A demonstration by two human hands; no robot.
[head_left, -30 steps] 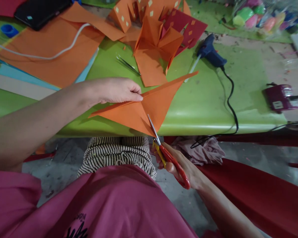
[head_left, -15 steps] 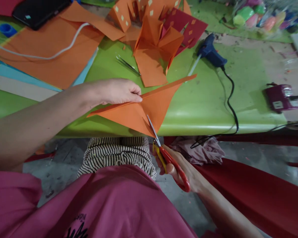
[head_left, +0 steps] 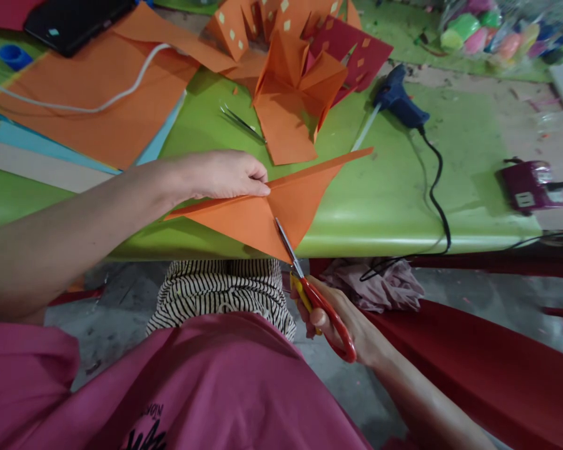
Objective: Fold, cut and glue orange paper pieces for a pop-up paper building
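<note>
My left hand (head_left: 220,175) pinches a folded orange paper shape (head_left: 263,209) along its top crease, holding it over the front edge of the green table (head_left: 389,200). In my right hand (head_left: 342,319), below the table edge, are red-and-yellow-handled scissors (head_left: 309,290). Their blades reach up into the paper's lower edge near its point.
Large orange sheets (head_left: 94,94) and a white cable lie at the back left, with a black device (head_left: 72,22). Folded orange and red cut papers (head_left: 300,69), tweezers (head_left: 241,122), a blue glue gun (head_left: 398,100) with black cord and a purple device (head_left: 528,184) lie on the table.
The scissor blades have slid slightly further up into the orange paper. My left hand keeps its hold on the crease.
</note>
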